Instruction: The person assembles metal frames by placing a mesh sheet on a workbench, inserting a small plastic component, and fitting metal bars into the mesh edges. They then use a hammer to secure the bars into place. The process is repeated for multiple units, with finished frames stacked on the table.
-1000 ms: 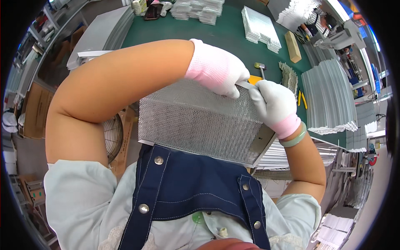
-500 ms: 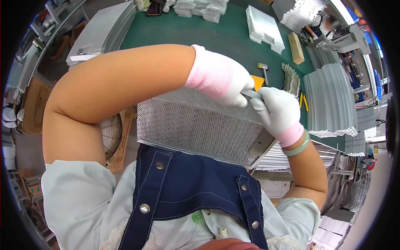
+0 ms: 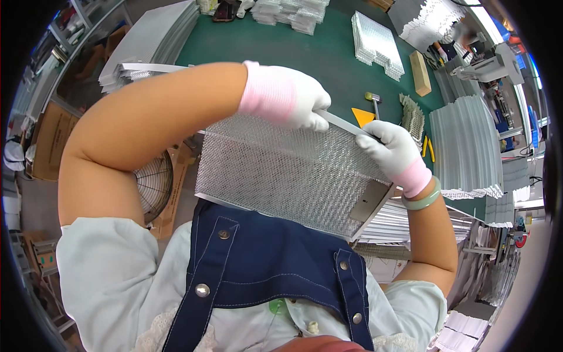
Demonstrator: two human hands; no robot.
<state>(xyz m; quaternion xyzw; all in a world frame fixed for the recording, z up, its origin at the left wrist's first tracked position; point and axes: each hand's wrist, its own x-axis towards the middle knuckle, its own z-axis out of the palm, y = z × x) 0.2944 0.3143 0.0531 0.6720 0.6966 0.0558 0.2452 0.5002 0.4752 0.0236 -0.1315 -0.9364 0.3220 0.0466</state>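
Observation:
A silvery metal mesh filter panel (image 3: pixel 281 170) lies in front of my body, its near edge against my apron. Along its far edge runs a thin pale metal strip (image 3: pixel 345 124). My left hand (image 3: pixel 299 98), in a white glove with a pink cuff, pinches this strip near the middle of that edge. The gloved right hand (image 3: pixel 388 145) grips the strip at the panel's far right corner, fingers curled round it. A grey plate (image 3: pixel 370 199) sits at the panel's right end. Beyond my left forearm shows a pale strip end (image 3: pixel 153 67); whether it belongs to the same strip, I cannot tell.
On the green table (image 3: pixel 258 50) lie a hammer (image 3: pixel 374 100), an orange-yellow triangle (image 3: pixel 363 116), yellow-handled pliers (image 3: pixel 428 148) and a wooden block (image 3: pixel 419 73). Stacked panels (image 3: pixel 466 146) stand at right, others (image 3: pixel 155 35) far left. A fan (image 3: pixel 155 188) stands left below.
My left hand has slid left, away from the right hand, baring more of the strip between them. A pale strip end now shows beyond my left forearm. The right hand stays near the corner.

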